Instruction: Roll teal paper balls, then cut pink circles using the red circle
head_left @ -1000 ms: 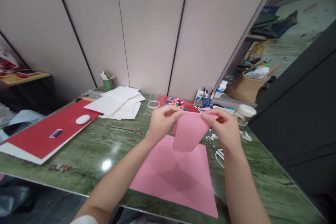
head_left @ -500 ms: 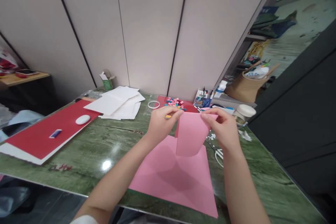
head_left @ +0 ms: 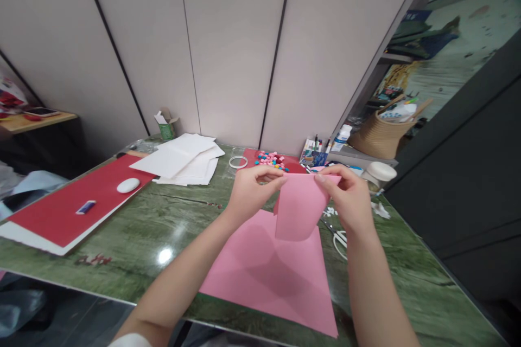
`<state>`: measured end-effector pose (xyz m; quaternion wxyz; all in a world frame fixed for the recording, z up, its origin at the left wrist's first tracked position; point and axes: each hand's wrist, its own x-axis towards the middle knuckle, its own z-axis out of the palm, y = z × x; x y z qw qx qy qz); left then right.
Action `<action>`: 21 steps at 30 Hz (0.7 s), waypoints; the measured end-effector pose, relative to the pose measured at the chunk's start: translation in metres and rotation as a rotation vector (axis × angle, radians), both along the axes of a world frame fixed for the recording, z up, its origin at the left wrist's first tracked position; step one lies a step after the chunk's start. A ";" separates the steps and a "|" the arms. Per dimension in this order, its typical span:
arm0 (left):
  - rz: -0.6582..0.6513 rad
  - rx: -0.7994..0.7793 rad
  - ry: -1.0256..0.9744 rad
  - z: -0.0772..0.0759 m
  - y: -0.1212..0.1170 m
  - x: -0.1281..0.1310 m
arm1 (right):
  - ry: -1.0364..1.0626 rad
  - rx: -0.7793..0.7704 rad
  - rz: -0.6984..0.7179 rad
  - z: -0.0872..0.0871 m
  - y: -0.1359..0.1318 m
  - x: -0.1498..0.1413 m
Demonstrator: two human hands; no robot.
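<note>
A folded piece of pink paper (head_left: pixel 299 211) hangs from its top edge between my two hands. My left hand (head_left: pixel 252 187) pinches the upper left corner with thumb and fingers. At the upper right, my right hand (head_left: pixel 350 192) grips the same edge, its thumb in front. Below lies a larger pink sheet (head_left: pixel 268 276) on the table, apart from the held piece and partly in its shadow. Scissors with white handles (head_left: pixel 340 241) rest beside my right wrist, partly covered by it. Small white paper scraps (head_left: pixel 330 211) lie near the blades.
White sheets (head_left: pixel 183 157) are stacked at the back left. A red board (head_left: pixel 81 200) carries a white oval object (head_left: pixel 128 185). Behind my hands are colourful small pieces (head_left: pixel 272 160), a marker box (head_left: pixel 314 152), a jar (head_left: pixel 379 173) and a white ring (head_left: pixel 238 161).
The folded pink paper has shifted slightly to the right and swung to hang a little straighter. Both hands keep their pinch on its top edge.
</note>
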<state>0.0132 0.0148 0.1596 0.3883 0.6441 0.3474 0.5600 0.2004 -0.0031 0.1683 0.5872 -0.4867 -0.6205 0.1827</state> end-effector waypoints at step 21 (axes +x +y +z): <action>0.025 0.312 0.426 0.003 -0.003 -0.001 | -0.668 0.172 0.038 0.003 -0.012 -0.018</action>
